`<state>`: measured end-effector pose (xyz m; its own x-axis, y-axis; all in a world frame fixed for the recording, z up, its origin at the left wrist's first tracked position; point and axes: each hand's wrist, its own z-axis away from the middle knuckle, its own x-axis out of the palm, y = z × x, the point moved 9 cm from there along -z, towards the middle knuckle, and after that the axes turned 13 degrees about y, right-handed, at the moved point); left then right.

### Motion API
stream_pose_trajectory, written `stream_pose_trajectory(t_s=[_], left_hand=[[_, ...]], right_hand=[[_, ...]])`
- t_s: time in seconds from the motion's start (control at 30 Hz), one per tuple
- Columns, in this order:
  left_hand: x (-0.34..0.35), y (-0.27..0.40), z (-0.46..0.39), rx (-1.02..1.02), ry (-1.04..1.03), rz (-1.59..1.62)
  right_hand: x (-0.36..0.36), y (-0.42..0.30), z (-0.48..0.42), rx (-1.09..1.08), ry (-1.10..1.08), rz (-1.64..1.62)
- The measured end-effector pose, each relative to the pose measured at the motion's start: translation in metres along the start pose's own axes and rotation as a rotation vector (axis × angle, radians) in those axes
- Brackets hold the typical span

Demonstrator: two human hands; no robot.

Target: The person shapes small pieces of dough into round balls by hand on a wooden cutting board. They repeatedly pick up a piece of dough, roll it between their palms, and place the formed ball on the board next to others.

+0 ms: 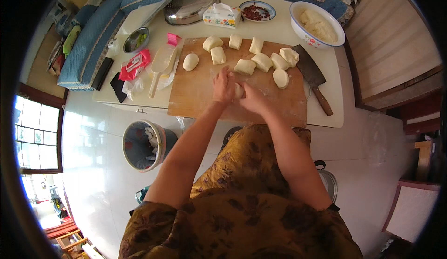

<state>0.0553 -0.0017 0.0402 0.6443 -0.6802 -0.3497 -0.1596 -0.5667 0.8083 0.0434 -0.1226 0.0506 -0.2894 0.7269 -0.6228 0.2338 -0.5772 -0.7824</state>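
Note:
Over the near middle of a floured wooden board, a small piece of dough lies between my two hands. My left hand is on its left side, fingers pointing away from me. My right hand curls round its right side, and both hands partly hide it. A smooth oval dough ball sits alone at the board's left. Several cut dough pieces lie across the far and right parts of the board. A cleaver rests at the right edge, its wooden handle towards me.
Around the board are an enamel basin of dough, a plate of dark red bits, a tissue box, a metal lid, a metal bowl, a plastic scoop and a red packet. A bin stands below left.

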Motion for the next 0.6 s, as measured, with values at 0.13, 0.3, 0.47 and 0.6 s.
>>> stream_pose_trajectory(t_s=[0.13,0.3,0.47,0.6], left_hand=[[-0.027,0.019,0.037,-0.074,0.087,-0.212],[-0.012,0.029,0.018,0.207,-0.018,0.039],[-0.005,0.001,0.008,0.065,0.056,-0.214],[-0.017,0.012,0.037,0.134,0.019,-0.335]], right_hand=[[0.014,-0.009,0.04,0.022,0.085,0.245],[0.004,0.001,0.017,0.039,-0.016,0.102],[0.007,0.002,0.017,-0.035,0.225,0.254],[0.016,-0.008,0.048,0.081,0.082,0.274]])
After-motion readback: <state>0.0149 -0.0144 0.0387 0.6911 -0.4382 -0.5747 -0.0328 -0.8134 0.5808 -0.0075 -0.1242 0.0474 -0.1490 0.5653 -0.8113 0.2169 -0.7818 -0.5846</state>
